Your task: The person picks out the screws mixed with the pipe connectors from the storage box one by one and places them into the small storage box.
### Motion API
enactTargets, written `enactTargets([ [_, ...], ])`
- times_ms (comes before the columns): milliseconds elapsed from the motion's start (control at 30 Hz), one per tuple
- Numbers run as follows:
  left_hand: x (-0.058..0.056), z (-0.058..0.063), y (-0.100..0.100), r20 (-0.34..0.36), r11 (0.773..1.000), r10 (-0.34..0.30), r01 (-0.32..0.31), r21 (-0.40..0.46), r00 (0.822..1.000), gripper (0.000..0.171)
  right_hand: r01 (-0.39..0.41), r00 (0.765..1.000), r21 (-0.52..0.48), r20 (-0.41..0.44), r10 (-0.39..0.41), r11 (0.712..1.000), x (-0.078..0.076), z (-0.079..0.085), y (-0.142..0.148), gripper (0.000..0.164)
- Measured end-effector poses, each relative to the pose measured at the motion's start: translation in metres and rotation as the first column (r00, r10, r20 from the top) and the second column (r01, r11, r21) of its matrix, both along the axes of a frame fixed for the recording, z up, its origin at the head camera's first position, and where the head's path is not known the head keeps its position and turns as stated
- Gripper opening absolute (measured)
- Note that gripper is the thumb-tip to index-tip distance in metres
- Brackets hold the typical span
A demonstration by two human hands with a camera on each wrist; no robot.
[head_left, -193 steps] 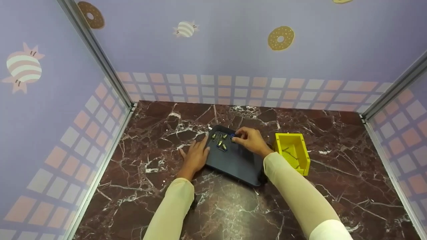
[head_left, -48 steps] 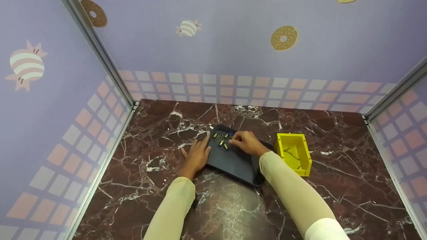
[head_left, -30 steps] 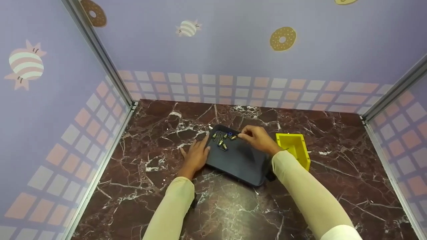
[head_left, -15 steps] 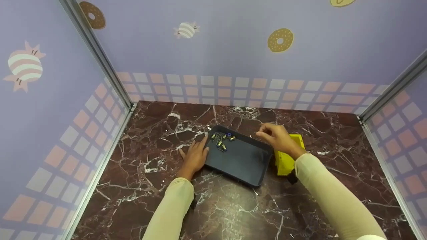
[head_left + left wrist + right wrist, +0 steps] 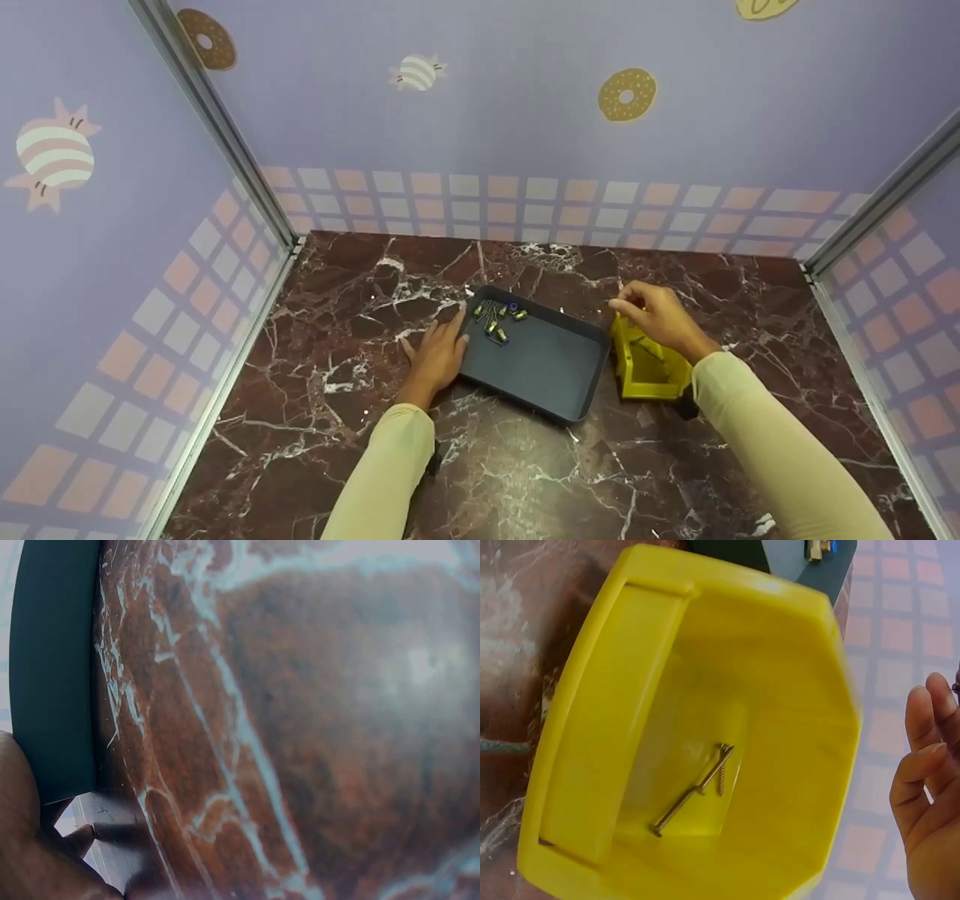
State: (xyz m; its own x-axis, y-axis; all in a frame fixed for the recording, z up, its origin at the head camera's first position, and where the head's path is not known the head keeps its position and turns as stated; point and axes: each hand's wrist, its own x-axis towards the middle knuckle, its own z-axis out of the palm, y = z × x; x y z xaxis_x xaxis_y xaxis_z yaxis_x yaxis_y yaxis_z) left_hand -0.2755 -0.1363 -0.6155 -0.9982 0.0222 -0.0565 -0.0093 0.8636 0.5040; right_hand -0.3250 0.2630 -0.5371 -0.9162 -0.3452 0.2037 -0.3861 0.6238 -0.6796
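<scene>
Two containers sit on the brown marbled counter (image 5: 337, 420): a dark tray (image 5: 532, 360) between the two grips and a yellow bin (image 5: 651, 391) below the right grip (image 5: 660, 319), on its nearer side. Long fingers of the left grip (image 5: 436, 360) are spread and straight, touching the tray's left end. Close to those fingertips, in the tray's far-left corner, lie several brass-coloured fittings (image 5: 493, 327), a blue ring (image 5: 513, 307) and a bunch of thin metal shafts (image 5: 488, 310); the tray floor toward the right grip is bare. At least two screws (image 5: 678, 808) rest on the bin's floor, under the right grip. Raised at the bin's far end, the right grip has thumb and fingertips drawn together; I cannot tell whether they pinch anything
</scene>
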Motion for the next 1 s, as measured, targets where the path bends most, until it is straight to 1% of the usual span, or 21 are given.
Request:
enactTargets([
  [200, 0.004, -0.001, -0.003, 0.005, 1.0, 0.007, -0.007, 0.001, 1.0, 0.056, -0.002, 1.0, -0.006, 0.007, 0.002, 1.0, -0.001, -0.008, 0.004, 0.022],
  [400, 0.003, -0.001, -0.002, 0.0, 1.0, 0.006, -0.006, 0.014, 1.0, 0.056, 0.008, 1.0, -0.006, 0.019, -0.008, 1.0, -0.003, -0.008, 0.01, 0.024],
  [667, 0.002, -0.001, -0.002, 0.007, 1.0, 0.004, -0.004, 0.01, 1.0, 0.056, 0.04, 0.999, 0.04, 0.003, -0.041, 0.998, -0.005, -0.011, 0.02, 0.024],
  [867, 0.001, -0.001, -0.001, 0.018, 1.0, -0.001, 0.001, 0.004, 1.0, 0.055, 0.086, 0.994, 0.038, 0.065, -0.089, 0.996, -0.004, -0.012, 0.027, 0.026],
  [1000, 0.0, 0.0, -0.001, 0.014, 1.0, -0.004, 0.004, 0.003, 1.0, 0.056, 0.098, 0.991, 0.032, 0.09, -0.1, 0.995, -0.002, -0.012, 0.032, 0.027],
])
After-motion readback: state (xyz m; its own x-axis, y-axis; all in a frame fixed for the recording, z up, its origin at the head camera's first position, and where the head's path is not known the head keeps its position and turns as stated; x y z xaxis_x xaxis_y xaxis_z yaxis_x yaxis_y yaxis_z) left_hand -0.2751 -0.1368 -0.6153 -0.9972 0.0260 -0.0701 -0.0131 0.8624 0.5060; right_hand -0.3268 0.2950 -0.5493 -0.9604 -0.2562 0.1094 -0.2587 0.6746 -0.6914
